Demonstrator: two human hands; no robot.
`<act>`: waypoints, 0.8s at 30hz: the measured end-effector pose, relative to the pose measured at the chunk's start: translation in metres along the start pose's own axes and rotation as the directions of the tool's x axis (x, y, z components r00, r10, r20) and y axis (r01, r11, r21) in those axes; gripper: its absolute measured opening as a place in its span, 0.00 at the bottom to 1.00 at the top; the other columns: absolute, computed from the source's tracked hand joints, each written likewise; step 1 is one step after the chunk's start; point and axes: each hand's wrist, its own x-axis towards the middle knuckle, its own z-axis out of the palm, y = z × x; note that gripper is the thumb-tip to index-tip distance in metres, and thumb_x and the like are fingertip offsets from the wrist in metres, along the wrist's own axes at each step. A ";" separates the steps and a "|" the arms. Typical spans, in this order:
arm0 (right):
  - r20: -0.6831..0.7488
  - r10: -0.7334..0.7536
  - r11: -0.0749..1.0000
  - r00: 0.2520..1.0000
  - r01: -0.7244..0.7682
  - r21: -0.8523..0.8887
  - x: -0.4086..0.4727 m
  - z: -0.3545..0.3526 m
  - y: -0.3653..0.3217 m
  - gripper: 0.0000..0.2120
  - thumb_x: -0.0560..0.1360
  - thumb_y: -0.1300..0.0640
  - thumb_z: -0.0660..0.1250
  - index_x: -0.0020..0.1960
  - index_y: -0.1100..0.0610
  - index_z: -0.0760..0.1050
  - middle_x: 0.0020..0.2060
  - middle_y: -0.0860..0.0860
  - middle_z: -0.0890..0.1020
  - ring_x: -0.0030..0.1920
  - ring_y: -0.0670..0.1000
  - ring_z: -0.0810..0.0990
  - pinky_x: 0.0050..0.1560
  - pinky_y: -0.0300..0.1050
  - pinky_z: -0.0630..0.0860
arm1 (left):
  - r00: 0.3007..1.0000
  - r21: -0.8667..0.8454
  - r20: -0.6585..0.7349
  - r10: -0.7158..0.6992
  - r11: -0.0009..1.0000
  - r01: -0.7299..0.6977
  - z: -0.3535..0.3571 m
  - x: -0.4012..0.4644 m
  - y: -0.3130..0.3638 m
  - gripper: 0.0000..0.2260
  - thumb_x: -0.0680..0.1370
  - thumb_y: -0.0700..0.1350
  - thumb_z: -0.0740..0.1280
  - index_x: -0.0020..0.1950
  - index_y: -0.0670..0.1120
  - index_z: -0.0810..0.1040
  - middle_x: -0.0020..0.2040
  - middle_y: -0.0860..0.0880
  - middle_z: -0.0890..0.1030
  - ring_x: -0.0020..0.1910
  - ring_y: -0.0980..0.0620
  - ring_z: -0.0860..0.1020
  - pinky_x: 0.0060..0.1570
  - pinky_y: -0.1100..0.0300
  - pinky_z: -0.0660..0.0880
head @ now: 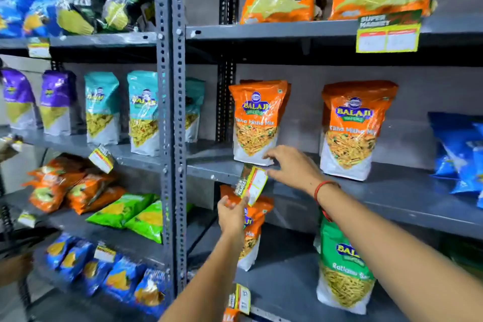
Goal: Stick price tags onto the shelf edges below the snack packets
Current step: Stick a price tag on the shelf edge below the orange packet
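A yellow-bordered price tag (252, 183) with a green header sits tilted against the grey shelf edge (209, 173), just below an orange Balaji mix packet (257, 123). My right hand (292, 166) pinches the tag's upper right corner with thumb and finger. My left hand (232, 213) holds the tag's lower left corner from beneath. A second orange mix packet (351, 129) stands to the right on the same shelf.
Perforated grey uprights (171, 112) split the rack. Tags hang on other edges: top right (388, 34), left middle (102, 158), bottom (241, 298). Blue packets (462, 149) lie at far right, a green packet (342, 264) below, teal and purple packets on the left.
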 end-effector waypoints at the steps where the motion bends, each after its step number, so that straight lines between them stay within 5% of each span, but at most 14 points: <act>1: 0.024 0.019 1.000 1.000 -0.019 -0.008 0.001 0.007 -0.002 0.21 0.72 0.50 0.69 0.64 0.51 0.75 0.62 0.52 0.79 0.63 0.55 0.77 0.60 0.54 0.75 | 0.999 -0.048 0.037 -0.024 0.999 0.026 0.000 0.002 -0.002 0.27 0.73 0.43 0.76 0.69 0.41 0.70 0.55 0.46 0.76 0.50 0.49 0.77 0.51 0.57 0.73; 4: 0.040 0.081 0.996 0.996 -0.083 0.039 0.009 0.025 -0.010 0.21 0.72 0.49 0.69 0.65 0.51 0.75 0.63 0.52 0.79 0.64 0.55 0.77 0.61 0.54 0.75 | 0.985 -0.197 0.151 -0.085 0.974 0.114 -0.003 0.019 -0.009 0.11 0.76 0.39 0.72 0.56 0.40 0.76 0.43 0.43 0.81 0.29 0.55 0.82 0.27 0.62 0.77; 6: -0.024 0.110 0.990 0.994 -0.107 0.094 0.017 0.035 -0.016 0.20 0.72 0.49 0.70 0.63 0.50 0.77 0.59 0.51 0.82 0.60 0.55 0.79 0.58 0.53 0.77 | 0.981 -0.259 0.165 -0.104 0.955 0.144 -0.004 0.024 -0.006 0.04 0.77 0.38 0.70 0.49 0.41 0.77 0.38 0.41 0.82 0.24 0.55 0.82 0.22 0.63 0.76; 11: -0.193 0.159 0.980 0.968 -0.131 0.152 0.025 0.057 -0.023 0.05 0.71 0.51 0.71 0.46 0.50 0.82 0.43 0.48 0.86 0.46 0.53 0.82 0.45 0.51 0.80 | 0.968 -0.300 0.187 -0.164 0.929 0.216 -0.006 0.038 -0.009 0.05 0.75 0.41 0.73 0.47 0.40 0.79 0.44 0.36 0.85 0.35 0.43 0.85 0.33 0.53 0.82; 15: -0.205 0.239 0.962 0.949 -0.203 0.182 0.024 0.059 -0.019 0.04 0.72 0.52 0.71 0.42 0.51 0.82 0.40 0.48 0.85 0.43 0.51 0.81 0.41 0.47 0.79 | 0.969 -0.251 0.190 -0.155 0.947 0.201 -0.007 0.048 -0.010 0.08 0.74 0.45 0.75 0.46 0.43 0.79 0.45 0.38 0.86 0.41 0.41 0.86 0.35 0.53 0.82; 20: -0.196 0.331 0.922 0.923 -0.273 0.275 0.003 0.066 -0.014 0.03 0.71 0.53 0.71 0.40 0.51 0.82 0.34 0.46 0.82 0.39 0.47 0.80 0.38 0.46 0.78 | 0.978 -0.093 0.207 -0.039 0.994 0.060 -0.024 0.056 -0.003 0.06 0.73 0.44 0.75 0.43 0.43 0.82 0.43 0.40 0.87 0.44 0.39 0.86 0.48 0.40 0.83; 24: -0.211 0.422 0.869 0.882 -0.327 0.370 -0.026 0.080 -0.011 0.02 0.69 0.53 0.73 0.38 0.50 0.83 0.29 0.44 0.81 0.34 0.43 0.79 0.37 0.42 0.77 | 0.966 0.049 0.223 0.128 0.989 -0.142 -0.041 0.063 0.010 0.04 0.72 0.42 0.76 0.39 0.45 0.84 0.40 0.43 0.87 0.43 0.42 0.86 0.48 0.44 0.83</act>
